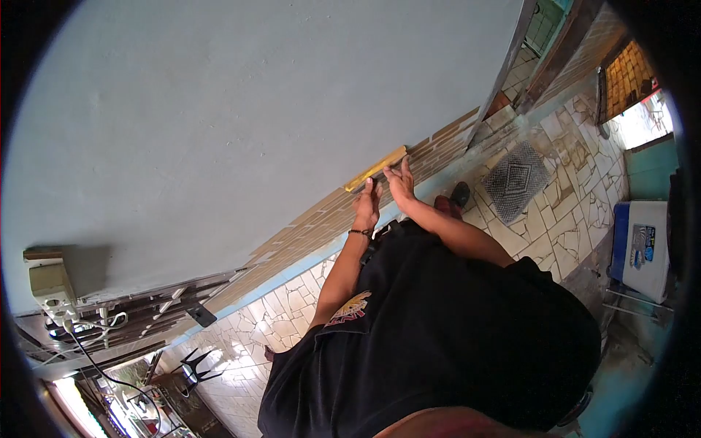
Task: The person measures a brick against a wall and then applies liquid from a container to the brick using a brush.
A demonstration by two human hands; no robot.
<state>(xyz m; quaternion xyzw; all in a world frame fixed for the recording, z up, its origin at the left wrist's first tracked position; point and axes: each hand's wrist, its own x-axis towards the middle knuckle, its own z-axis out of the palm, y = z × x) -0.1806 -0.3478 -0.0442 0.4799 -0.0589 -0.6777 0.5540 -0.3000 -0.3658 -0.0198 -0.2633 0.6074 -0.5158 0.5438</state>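
A long, narrow yellow strip (375, 170) lies along the top of a brick-patterned band (314, 215) at the foot of the grey wall; I cannot make out exactly what it is. My left hand (367, 208), with a dark bracelet at the wrist, grips its lower edge near the middle, fingers pointing up. Close beside it on the right, my right hand (399, 186) holds the strip near its right end with thumb and fingers a little apart. A dark edge shows beneath the strip, partly covered by my fingers.
A patterned grey mat (517, 181) lies on the broken-tile floor (562, 241), near my shoe (460, 193). White and blue cooler (646, 248) stands at right. A socket box (51, 288) with cables, a phone (201, 315) and a black stool (196, 369) are at left.
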